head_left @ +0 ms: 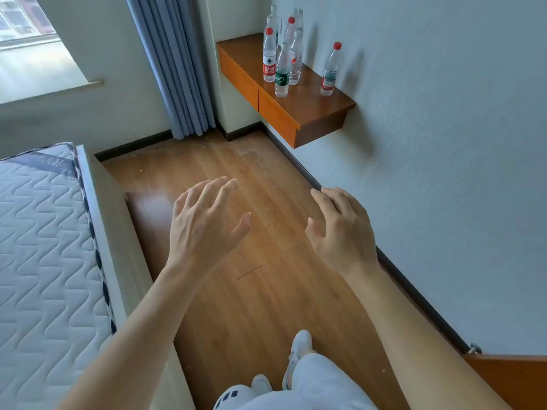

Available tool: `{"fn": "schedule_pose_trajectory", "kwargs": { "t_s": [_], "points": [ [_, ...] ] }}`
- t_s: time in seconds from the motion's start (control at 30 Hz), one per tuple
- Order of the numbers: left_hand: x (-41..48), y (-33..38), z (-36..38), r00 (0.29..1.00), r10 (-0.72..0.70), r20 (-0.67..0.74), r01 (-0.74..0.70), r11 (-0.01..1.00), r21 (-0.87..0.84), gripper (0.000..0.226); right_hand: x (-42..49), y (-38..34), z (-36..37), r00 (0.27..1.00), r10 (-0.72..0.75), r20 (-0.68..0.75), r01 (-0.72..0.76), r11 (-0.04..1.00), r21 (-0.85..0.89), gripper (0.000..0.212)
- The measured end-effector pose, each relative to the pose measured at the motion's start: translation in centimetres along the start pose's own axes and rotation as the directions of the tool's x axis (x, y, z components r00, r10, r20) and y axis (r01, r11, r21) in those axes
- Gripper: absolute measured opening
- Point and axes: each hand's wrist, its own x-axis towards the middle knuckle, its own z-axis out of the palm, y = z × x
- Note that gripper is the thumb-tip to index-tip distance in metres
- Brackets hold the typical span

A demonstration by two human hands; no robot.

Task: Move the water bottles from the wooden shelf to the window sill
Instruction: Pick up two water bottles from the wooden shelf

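A pale wall [444,143] fills the right side of the view, and a wooden floor [251,294] runs along its dark skirting from the person's feet to the far corner. On the left lies a quilted white mattress [44,247] on a light bed frame, its edge trimmed in dark blue. A blue-grey curtain [177,69] hangs to the floor in the far corner, and left of it the window sill [44,72] lies bright and pale under the glass, well apart from the bottles. The wooden shelf [307,99] is fixed to the right wall beyond the curtain, a floating orange-brown box with two front panels. Both bare forearms reach forward over the floor; the left hand [204,223] and the right hand [343,232] hover apart from each other, palms down, fingers spread and loosely bent, holding nothing and well short of the shelf. The water bottles all stand upright on the shelf: a tight group near the corner, with a red-labelled bottle [269,59] at its front left and a green-labelled bottle [282,75] just beside it nearer the shelf's front edge, and more clear bottles behind whose count I cannot tell. A lone bottle [330,71] with a red cap stands apart from the group, close to the wall near the shelf's near end. A white shoe [299,347] shows on the floor below light trousers.
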Motion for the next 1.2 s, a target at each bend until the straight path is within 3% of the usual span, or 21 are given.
{"fn": "schedule_pose_trajectory", "kwargs": {
  "t_s": [0.47, 0.77, 1.2],
  "points": [
    [17.7, 0.1, 7.3, 0.999, 0.041, -0.028, -0.041, 0.999, 0.002, 0.059, 15.9, 7.0, 5.2, 0.998, 0.028, -0.064, -0.026, 0.999, 0.024, 0.053],
    [33.1, 2.1, 13.1, 1.000, -0.012, 0.023, 0.013, 1.000, -0.006, 0.059, 29.9, 14.9, 8.1, 0.998, 0.040, -0.045, -0.038, 0.998, 0.056, 0.053],
    [46.5, 1.8, 20.6, 0.997, -0.046, 0.064, 0.047, 0.999, -0.018, 0.059, 42.0, 21.5, 13.8, 0.993, 0.108, 0.048, -0.112, 0.991, 0.078, 0.048]
  ]
}}
